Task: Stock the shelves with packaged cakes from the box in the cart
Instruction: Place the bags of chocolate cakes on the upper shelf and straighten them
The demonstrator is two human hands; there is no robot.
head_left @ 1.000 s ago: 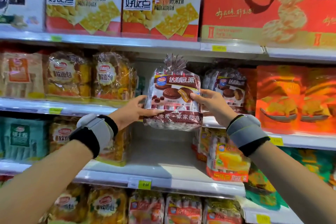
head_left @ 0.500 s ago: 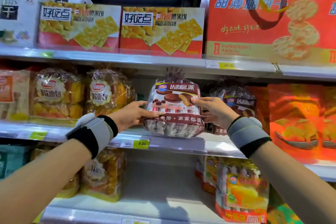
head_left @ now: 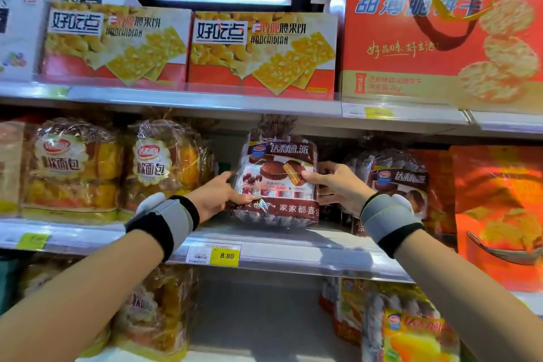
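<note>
A brown bag of chocolate pie cakes (head_left: pixel 279 182) stands upright on the middle shelf (head_left: pixel 293 250), in the gap between other bags. My left hand (head_left: pixel 219 195) grips its left side, thumb on the front. My right hand (head_left: pixel 338 185) holds its right edge, fingers curled round it. A second bag of the same cakes (head_left: pixel 396 182) stands just to the right, partly hidden by my right hand. The cart and box are out of view.
Soft bread bags (head_left: pixel 152 164) fill the shelf to the left. Orange packages (head_left: pixel 499 214) stand at the right. Biscuit boxes (head_left: pixel 261 53) line the top shelf. A yellow 8.80 price tag (head_left: pixel 225 256) sits on the shelf rail. The lower shelf holds more bags with a gap between them.
Both hands carried the cake bag up and back onto the middle shelf. It went from hanging in front of the rail to standing on the shelf. The view tilted upward.
</note>
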